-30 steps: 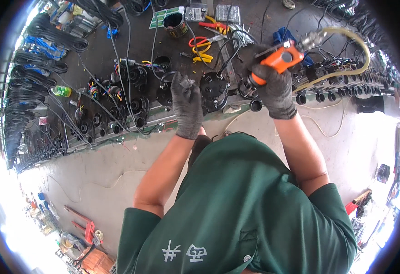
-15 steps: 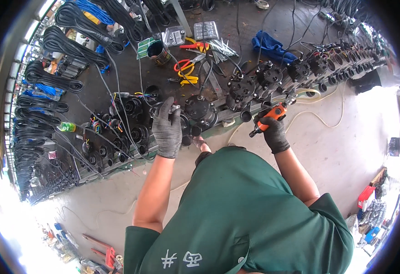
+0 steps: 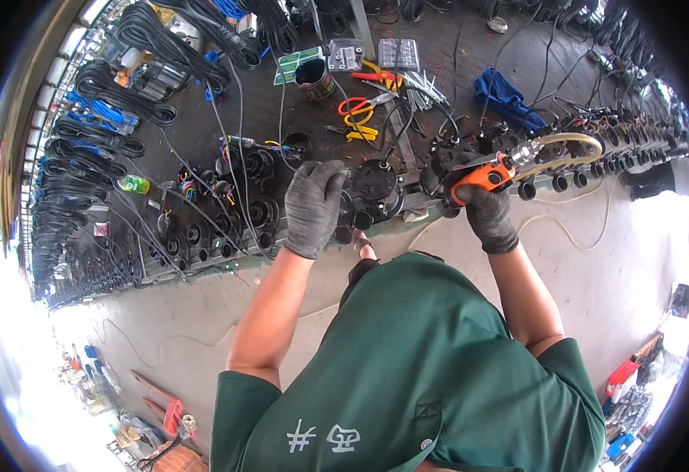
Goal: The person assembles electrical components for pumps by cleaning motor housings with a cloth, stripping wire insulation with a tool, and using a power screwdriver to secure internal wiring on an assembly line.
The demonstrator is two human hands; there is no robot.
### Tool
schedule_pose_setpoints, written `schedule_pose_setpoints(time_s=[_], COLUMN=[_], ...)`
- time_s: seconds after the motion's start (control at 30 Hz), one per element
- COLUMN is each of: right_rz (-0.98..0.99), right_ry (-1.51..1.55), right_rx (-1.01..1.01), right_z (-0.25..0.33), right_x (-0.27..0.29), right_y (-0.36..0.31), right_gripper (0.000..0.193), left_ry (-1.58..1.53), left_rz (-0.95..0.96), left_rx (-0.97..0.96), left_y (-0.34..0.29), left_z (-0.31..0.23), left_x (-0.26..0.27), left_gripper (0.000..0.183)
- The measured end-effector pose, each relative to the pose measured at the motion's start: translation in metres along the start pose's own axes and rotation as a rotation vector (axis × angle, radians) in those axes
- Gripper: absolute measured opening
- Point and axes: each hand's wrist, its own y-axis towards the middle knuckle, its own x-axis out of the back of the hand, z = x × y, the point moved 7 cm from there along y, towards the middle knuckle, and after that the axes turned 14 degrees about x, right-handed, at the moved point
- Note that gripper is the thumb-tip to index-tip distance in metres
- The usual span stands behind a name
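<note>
My left hand (image 3: 314,206), in a grey glove, hovers over the bench edge beside a round black motor housing (image 3: 378,180). Its fingers are bent together in a pinch; whatever lies between them is hidden. In my right hand (image 3: 489,220), gloved too, is an orange air tool (image 3: 482,180), held by its body. A silver fitting joins the tool to a yellowish air hose (image 3: 569,140). The tool sits in front of further black motor housings in the row, partly covering them. Just left of my left hand are an open black motor part (image 3: 259,164) and colored wires.
Beyond my hands lie red-handled pliers (image 3: 352,106), yellow-handled cutters (image 3: 360,134), long screws (image 3: 425,90), a can (image 3: 313,80) and a blue cloth (image 3: 508,98). Coiled black cables (image 3: 116,93) line the left side. Black cables hang across the bench.
My right hand has raised and turned the air tool, its hose end now higher. My left hand has shifted slightly right in view; the small silver piece at its fingertips no longer shows. The view has shifted.
</note>
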Motion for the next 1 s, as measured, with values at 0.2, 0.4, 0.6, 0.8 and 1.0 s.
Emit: schedule_pose_setpoints(time_s=[0.2,0.4,0.6,0.8,1.0], right_rz=[0.083,0.258,0.310,0.366,0.488], right_ry=[-0.089,-0.136,-0.194,0.078,0.223], right_rx=[0.018,0.228,0.388,0.162,0.149], right_z=[0.019,0.043,0.060,0.045,0.032], right_x=[-0.046,-0.095,-0.147,-0.185,-0.213], right_y=[0.019,0.046,0.072,0.083,0.089], right_gripper=[0.051,0.049,0.047,0.042,0.050], left_ry=[-0.055,-0.399,-0.274,-0.328,-0.376], left_rz=[0.125,0.262,0.121,0.048,0.063], left_rx=[0.007,0.250,0.116,0.123,0.244], left_y=[0.014,0.020,0.016,0.014,0.014], left_z=[0.007,0.015,0.023,0.023,0.033], left_x=[0.000,-0.015,-0.029,-0.029,-0.033], left_gripper=[0.015,0.010,0.013,0.019,0.024])
